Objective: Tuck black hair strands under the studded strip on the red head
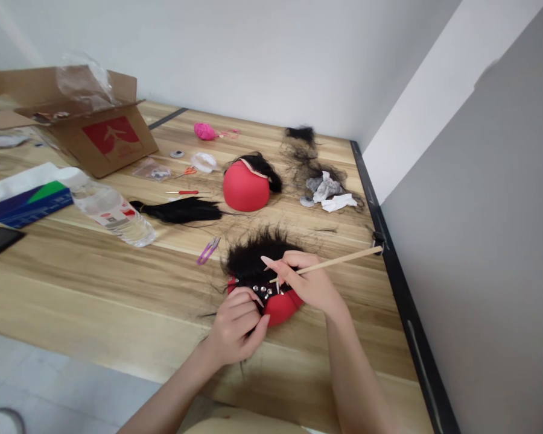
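Near the table's front, a red rounded form point(282, 310) carries short black hair point(259, 256) and a dark strip with several shiny round pieces point(263, 290). My right hand point(308, 278) is closed around a thin light wooden stick point(344, 259); one end of the stick meets the strip, the other points right. My left hand point(241, 324) lies against the form's left side, fingers curled over the dark strip's edge. Whatever its fingertips pinch is too small to make out.
Behind stand a second red form point(245, 188) with black hair, a black hair bundle point(181, 210) and purple snips point(208, 251). A water bottle point(113, 211) and cardboard box point(113, 141) are left; crumpled white scraps point(328, 190) lie right, near a wall.
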A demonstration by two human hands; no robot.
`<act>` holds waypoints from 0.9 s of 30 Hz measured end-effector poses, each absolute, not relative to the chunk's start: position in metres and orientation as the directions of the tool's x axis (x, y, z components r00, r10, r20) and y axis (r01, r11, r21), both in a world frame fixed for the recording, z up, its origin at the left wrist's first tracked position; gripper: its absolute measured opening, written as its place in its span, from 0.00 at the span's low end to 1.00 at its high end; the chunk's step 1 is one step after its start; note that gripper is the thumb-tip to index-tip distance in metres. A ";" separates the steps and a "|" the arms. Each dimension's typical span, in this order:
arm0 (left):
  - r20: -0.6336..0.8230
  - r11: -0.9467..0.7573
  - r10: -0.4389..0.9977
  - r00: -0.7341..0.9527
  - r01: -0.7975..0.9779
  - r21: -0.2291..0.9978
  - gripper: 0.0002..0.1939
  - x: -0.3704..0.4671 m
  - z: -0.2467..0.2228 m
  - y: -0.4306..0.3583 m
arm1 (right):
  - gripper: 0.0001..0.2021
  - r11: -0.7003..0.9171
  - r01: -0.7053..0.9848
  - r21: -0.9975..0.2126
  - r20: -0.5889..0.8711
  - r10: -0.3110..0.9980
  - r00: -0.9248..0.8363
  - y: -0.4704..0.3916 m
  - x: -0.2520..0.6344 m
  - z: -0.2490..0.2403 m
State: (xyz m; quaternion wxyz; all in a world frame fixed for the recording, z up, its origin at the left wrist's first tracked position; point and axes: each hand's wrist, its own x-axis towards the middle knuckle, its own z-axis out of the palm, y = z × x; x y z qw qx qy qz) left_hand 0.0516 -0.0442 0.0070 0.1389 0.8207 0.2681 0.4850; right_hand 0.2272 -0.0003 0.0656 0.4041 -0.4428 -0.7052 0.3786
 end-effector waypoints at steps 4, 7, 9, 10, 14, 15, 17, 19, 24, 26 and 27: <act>0.724 -0.816 0.577 0.377 0.297 0.496 0.14 0.051 0.006 -0.044 | 0.21 0.287 0.304 -0.908 0.213 0.943 -0.255 0.001 0.228 0.066; 0.729 -0.818 0.575 0.371 0.285 0.500 0.14 0.050 0.006 -0.044 | 0.21 0.240 0.308 -0.921 0.204 0.968 -0.144 0.003 0.230 0.064; 0.727 -0.813 0.582 0.366 0.287 0.506 0.14 0.048 0.005 -0.044 | 0.19 0.219 0.324 -0.920 0.218 0.975 -0.042 0.005 0.233 0.064; 0.725 -0.809 0.587 0.359 0.291 0.511 0.14 0.047 0.005 -0.044 | 0.18 0.217 0.334 -0.917 0.228 0.974 -0.006 0.005 0.235 0.064; 0.726 -0.797 0.603 0.331 0.295 0.527 0.15 0.041 0.002 -0.044 | 0.14 0.230 0.367 -0.901 0.229 0.972 -0.046 0.004 0.243 0.069; 0.725 -0.796 0.604 0.332 0.295 0.528 0.14 0.039 0.001 -0.044 | 0.12 0.235 0.370 -0.899 0.210 0.972 -0.106 0.003 0.244 0.070; 0.723 -0.801 0.598 0.345 0.289 0.525 0.14 0.037 0.000 -0.044 | 0.13 0.251 0.373 -0.893 0.151 0.949 -0.277 0.002 0.247 0.071; 0.725 -0.807 0.590 0.355 0.283 0.518 0.13 0.036 -0.002 -0.044 | 0.19 0.277 0.392 -0.877 0.094 0.900 -0.425 0.002 0.248 0.069; 0.729 -0.808 0.590 0.347 0.264 0.527 0.13 0.035 -0.008 -0.040 | 0.21 0.274 0.477 -0.835 0.038 0.894 -0.447 0.008 0.243 0.062; 0.729 -0.804 0.594 0.340 0.254 0.538 0.13 0.035 -0.010 -0.037 | 0.18 0.268 0.459 -0.847 0.062 0.907 -0.416 0.011 0.240 0.059; 0.730 -0.804 0.595 0.336 0.252 0.539 0.13 0.035 -0.011 -0.035 | 0.16 0.270 0.444 -0.854 0.084 0.915 -0.394 0.012 0.239 0.057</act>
